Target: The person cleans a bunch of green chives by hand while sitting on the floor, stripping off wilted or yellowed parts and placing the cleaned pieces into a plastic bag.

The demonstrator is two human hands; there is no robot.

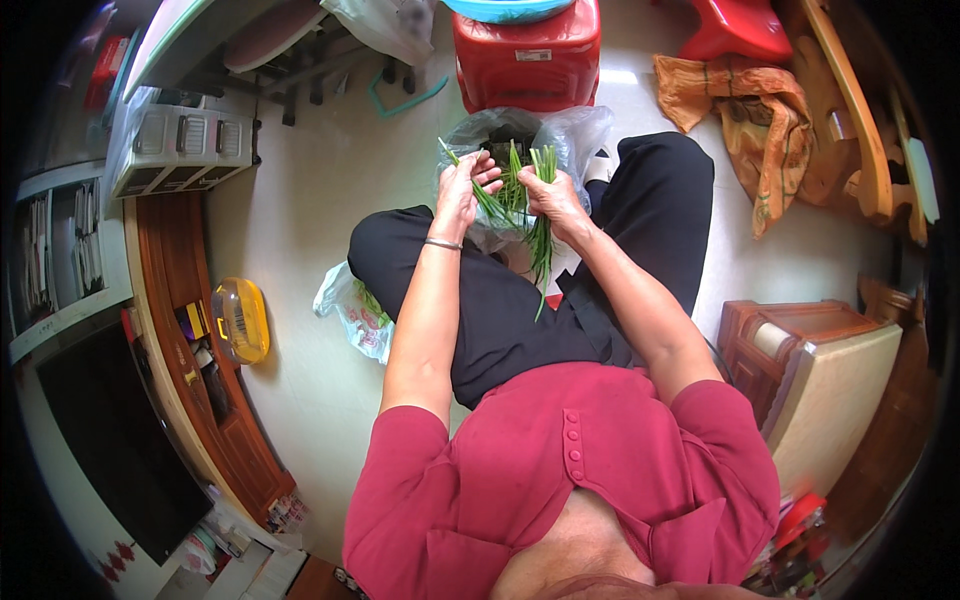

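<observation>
My right hand (551,196) grips a bunch of long thin green stalks (541,240), like chives; their cut ends stick up past the fingers and the leaves hang towards my lap. To its left, my left hand (466,187) has a few stalks lying across the palm, with its fingers partly spread. Between the hands more green stalks (513,180) show. Below both hands a clear plastic bag (592,129) gapes between my knees, with dark matter inside that I cannot make out.
A red plastic stool (526,67) bearing a blue basin (510,9) stands straight ahead. An orange mesh sack (772,142) lies on the floor at the right. A white plastic bag (349,311) with greens sits by my left thigh. A yellow plastic case (241,321) is farther left.
</observation>
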